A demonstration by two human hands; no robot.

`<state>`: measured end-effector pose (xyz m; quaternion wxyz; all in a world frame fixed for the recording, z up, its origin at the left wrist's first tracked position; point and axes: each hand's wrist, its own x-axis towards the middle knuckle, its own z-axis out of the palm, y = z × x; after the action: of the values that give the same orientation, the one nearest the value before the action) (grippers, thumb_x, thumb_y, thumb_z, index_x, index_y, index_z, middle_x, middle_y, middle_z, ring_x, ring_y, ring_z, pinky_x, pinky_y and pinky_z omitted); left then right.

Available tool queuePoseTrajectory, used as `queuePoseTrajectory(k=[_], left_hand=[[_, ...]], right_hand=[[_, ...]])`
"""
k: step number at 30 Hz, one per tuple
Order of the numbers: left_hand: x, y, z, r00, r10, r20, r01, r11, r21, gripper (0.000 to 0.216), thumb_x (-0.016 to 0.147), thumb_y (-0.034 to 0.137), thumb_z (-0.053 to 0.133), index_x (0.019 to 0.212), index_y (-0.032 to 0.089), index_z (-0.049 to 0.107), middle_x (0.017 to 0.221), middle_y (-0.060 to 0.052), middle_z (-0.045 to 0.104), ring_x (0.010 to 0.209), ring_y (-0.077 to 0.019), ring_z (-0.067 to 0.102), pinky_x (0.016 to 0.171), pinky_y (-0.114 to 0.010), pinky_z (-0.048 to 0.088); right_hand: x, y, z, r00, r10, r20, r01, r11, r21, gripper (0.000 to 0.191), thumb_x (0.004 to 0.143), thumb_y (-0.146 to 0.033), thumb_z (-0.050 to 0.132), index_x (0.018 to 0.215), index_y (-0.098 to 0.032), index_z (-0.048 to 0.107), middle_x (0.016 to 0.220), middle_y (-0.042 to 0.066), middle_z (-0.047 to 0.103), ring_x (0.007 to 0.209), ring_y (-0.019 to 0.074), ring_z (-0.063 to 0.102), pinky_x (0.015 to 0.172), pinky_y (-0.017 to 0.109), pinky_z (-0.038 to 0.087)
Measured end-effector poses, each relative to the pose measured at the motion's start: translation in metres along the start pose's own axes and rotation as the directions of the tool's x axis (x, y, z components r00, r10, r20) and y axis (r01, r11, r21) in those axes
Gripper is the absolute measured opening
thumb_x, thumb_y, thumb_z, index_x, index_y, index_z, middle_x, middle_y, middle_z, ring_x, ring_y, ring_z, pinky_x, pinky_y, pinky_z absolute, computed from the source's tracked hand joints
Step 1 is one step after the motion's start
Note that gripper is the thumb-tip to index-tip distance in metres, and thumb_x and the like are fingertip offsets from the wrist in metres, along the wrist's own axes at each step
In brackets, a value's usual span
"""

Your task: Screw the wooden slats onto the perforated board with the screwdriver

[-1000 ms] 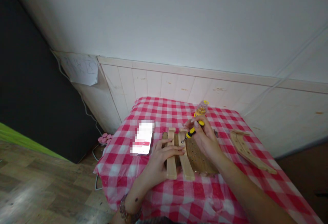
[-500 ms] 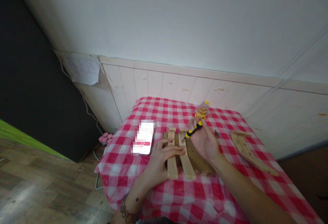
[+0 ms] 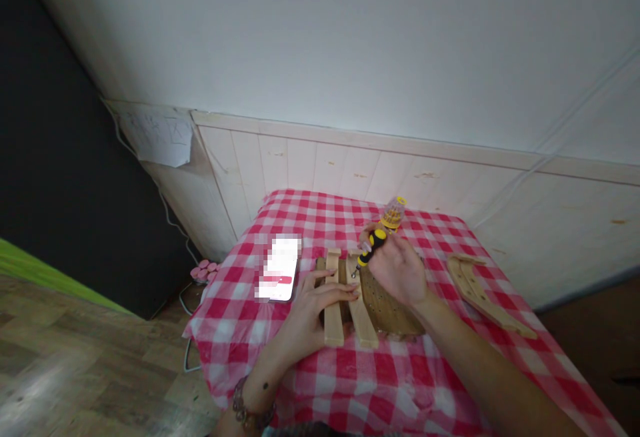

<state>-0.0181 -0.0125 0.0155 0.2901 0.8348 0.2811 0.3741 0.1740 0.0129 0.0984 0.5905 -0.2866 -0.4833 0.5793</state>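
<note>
My right hand (image 3: pixel 401 271) is closed round a black and yellow screwdriver (image 3: pixel 373 246). The driver slants down to the left, its metal tip at a screw spot on a pale wooden strip (image 3: pixel 365 327). A second pale strip (image 3: pixel 333 327) lies beside it on the left. Both rest across a brown wooden board (image 3: pixel 393 313) with small holes. My left hand (image 3: pixel 309 310) grips the work from the left, its fingers stretched over both strips and its thumb mostly hidden. A separate pale wooden piece (image 3: pixel 477 293) with holes lies to the right.
A phone (image 3: pixel 283 270) with a lit screen lies left of the board. At the back stands a clear and yellow bit holder (image 3: pixel 393 213). The checked cloth (image 3: pixel 310 207) covers a table against the panelled wall (image 3: pixel 300 163). Pink round objects (image 3: pixel 205 270) sit low at the left.
The screwdriver has become a little steeper, and my right hand has turned and shifted slightly left around it. My left hand keeps its place on the strips.
</note>
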Motion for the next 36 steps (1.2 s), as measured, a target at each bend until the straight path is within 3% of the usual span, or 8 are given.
queuePoseTrajectory(k=[7, 12, 18, 22, 24, 29, 33, 36], left_hand=[[-0.002, 0.0, -0.001, 1.0, -0.006, -0.016, 0.006, 1.0, -0.018, 0.043, 0.08, 0.03, 0.084, 0.122, 0.029, 0.073, 0.134, -0.006, 0.072, 0.134, -0.0338, 0.051, 0.115, -0.057, 0.037], [-0.003, 0.0, 0.0, 0.998, 0.037, -0.047, -0.038, 0.999, -0.027, 0.04, 0.083, 0.027, 0.082, 0.122, 0.027, 0.072, 0.133, -0.006, 0.073, 0.131, -0.0328, 0.052, 0.114, -0.057, 0.039], [-0.002, 0.001, -0.002, 1.0, 0.026, -0.011, -0.026, 0.999, -0.024, 0.043, 0.082, 0.026, 0.082, 0.124, 0.028, 0.071, 0.134, -0.006, 0.072, 0.131, -0.0324, 0.054, 0.116, -0.057, 0.036], [-0.001, 0.001, -0.003, 1.0, 0.019, 0.002, -0.019, 0.999, -0.028, 0.044, 0.082, 0.026, 0.082, 0.124, 0.028, 0.071, 0.134, -0.006, 0.072, 0.131, -0.0325, 0.055, 0.116, -0.057, 0.036], [-0.001, 0.001, -0.003, 1.0, 0.002, 0.01, -0.002, 1.0, -0.027, 0.044, 0.081, 0.026, 0.082, 0.124, 0.029, 0.071, 0.134, -0.006, 0.072, 0.131, -0.0326, 0.055, 0.116, -0.057, 0.036], [-0.002, 0.0, 0.0, 1.0, -0.011, -0.013, 0.011, 1.0, -0.018, 0.044, 0.079, 0.027, 0.083, 0.122, 0.03, 0.073, 0.133, -0.005, 0.073, 0.133, -0.0339, 0.052, 0.116, -0.058, 0.035], [-0.003, -0.001, 0.001, 1.0, 0.007, -0.028, -0.008, 1.0, -0.018, 0.044, 0.08, 0.026, 0.083, 0.122, 0.029, 0.072, 0.133, -0.004, 0.073, 0.132, -0.0332, 0.052, 0.116, -0.057, 0.035], [-0.002, -0.001, 0.0, 1.0, 0.003, -0.014, -0.004, 1.0, -0.011, 0.044, 0.08, 0.026, 0.082, 0.123, 0.029, 0.072, 0.134, -0.005, 0.072, 0.132, -0.0336, 0.053, 0.116, -0.058, 0.035]], right_hand=[[0.003, 0.004, -0.007, 0.987, -0.009, 0.159, 0.032, 0.989, -0.147, 0.032, 0.09, -0.059, 0.069, 0.095, -0.028, 0.064, 0.097, 0.005, 0.068, 0.096, 0.0236, 0.066, 0.086, 0.04, 0.055], [0.007, 0.014, -0.015, 0.968, -0.079, 0.24, 0.12, 0.979, -0.164, 0.025, 0.095, -0.051, 0.068, 0.105, -0.033, 0.054, 0.105, 0.0, 0.069, 0.086, 0.017, 0.066, 0.085, 0.037, 0.053], [0.002, 0.014, -0.011, 0.988, -0.083, 0.127, 0.106, 0.978, -0.182, 0.033, 0.09, -0.058, 0.07, 0.102, -0.031, 0.056, 0.075, -0.004, 0.058, 0.067, 0.0168, 0.053, 0.066, 0.031, 0.047], [0.0, 0.008, -0.004, 0.99, 0.005, 0.14, 0.007, 0.996, -0.087, 0.042, 0.094, -0.064, 0.054, 0.105, -0.026, 0.067, 0.081, 0.003, 0.058, 0.076, 0.0217, 0.058, 0.069, 0.037, 0.051], [-0.001, 0.008, -0.002, 0.992, 0.015, 0.124, -0.004, 0.996, -0.092, 0.039, 0.093, -0.061, 0.055, 0.105, -0.026, 0.068, 0.083, 0.004, 0.059, 0.08, 0.0233, 0.059, 0.072, 0.038, 0.053], [-0.004, 0.018, -0.006, 0.995, -0.084, 0.047, 0.091, 0.982, -0.163, 0.033, 0.088, -0.061, 0.069, 0.099, -0.031, 0.064, 0.087, 0.001, 0.059, 0.082, 0.0217, 0.059, 0.078, 0.036, 0.052], [-0.007, 0.019, -0.011, 0.99, -0.128, 0.06, 0.138, 0.965, -0.221, 0.029, 0.091, -0.056, 0.07, 0.102, -0.033, 0.056, 0.099, 0.001, 0.064, 0.089, 0.0197, 0.062, 0.081, 0.035, 0.052], [-0.007, 0.017, -0.012, 0.986, -0.119, 0.113, 0.139, 0.972, -0.191, 0.029, 0.093, -0.052, 0.07, 0.102, -0.034, 0.049, 0.087, -0.003, 0.064, 0.076, 0.0174, 0.06, 0.076, 0.033, 0.052]])
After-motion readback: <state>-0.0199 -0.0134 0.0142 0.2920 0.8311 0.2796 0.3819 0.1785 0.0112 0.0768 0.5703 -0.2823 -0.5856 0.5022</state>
